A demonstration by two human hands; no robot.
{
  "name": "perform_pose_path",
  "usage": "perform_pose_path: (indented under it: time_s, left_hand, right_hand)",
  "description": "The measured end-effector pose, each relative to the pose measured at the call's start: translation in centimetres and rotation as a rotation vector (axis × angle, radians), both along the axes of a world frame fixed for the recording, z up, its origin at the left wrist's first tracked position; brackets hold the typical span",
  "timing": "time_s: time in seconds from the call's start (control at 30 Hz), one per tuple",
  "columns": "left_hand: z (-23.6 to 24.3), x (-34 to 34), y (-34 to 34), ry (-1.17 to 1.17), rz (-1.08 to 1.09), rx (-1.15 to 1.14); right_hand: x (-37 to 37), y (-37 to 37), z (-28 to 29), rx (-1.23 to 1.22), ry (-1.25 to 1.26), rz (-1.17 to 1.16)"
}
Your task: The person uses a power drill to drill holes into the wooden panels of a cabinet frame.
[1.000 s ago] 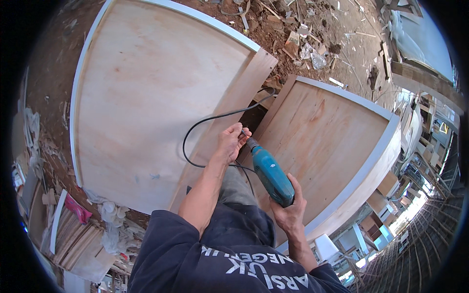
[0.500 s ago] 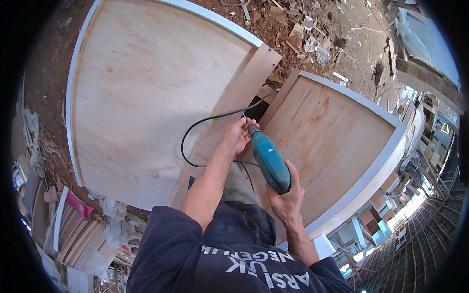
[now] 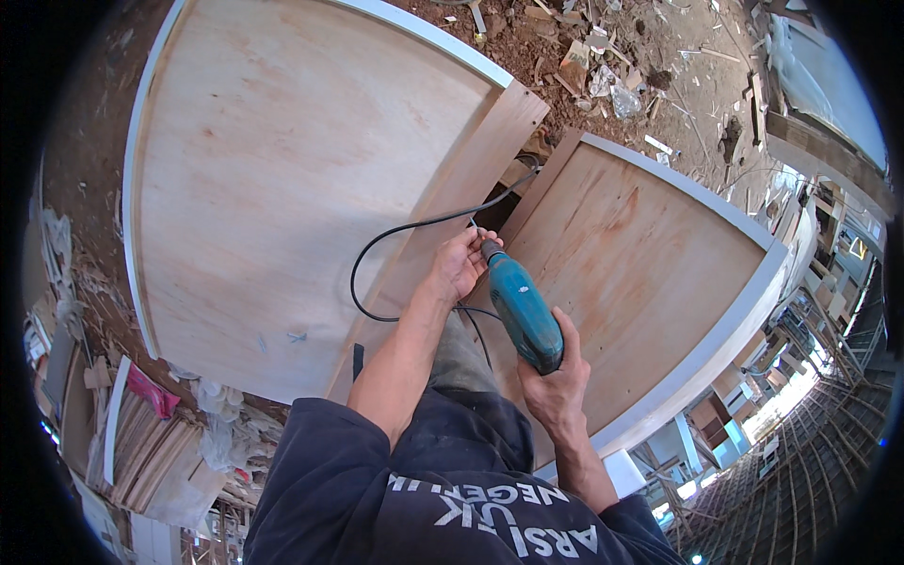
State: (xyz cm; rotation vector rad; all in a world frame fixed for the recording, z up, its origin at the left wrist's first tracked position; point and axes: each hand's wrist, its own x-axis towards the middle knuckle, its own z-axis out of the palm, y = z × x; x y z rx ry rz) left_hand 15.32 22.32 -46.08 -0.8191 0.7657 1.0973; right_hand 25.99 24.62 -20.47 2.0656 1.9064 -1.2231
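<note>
A teal power drill lies in my right hand, which is wrapped round its rear end and handle. Its dark chuck points up and to the left. At the chuck's tip, the fingers of my left hand are pinched together round the thin drill bit. A black power cord loops past my left wrist. Both hands are above the gap between a large pale wooden panel on the left and a smaller framed wooden panel on the right.
White edging borders both panels. Beyond them, scraps and litter cover the brown dirt floor. Stacked thin boards and plastic wrap lie at the lower left. On the right are a timber beam and a dark ribbed surface.
My hands and the drill stay nearly in place, with the drill a touch lower and to the right in the picture. The left fingers remain at the chuck's tip.
</note>
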Motion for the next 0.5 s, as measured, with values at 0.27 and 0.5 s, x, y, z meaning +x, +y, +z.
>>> perform_pose_path:
  time_s: [0.27,0.5]
  left_hand:
    - [11.7,1.0,1.2,-0.12,-0.038,0.1]
    - [10.9,0.9,1.3,-0.166,-0.008,0.037]
  right_hand:
    - [-0.6,0.6,-0.4,-0.024,0.024,-0.059]
    - [-1.4,0.5,-0.7,-0.003,-0.02,0.002]
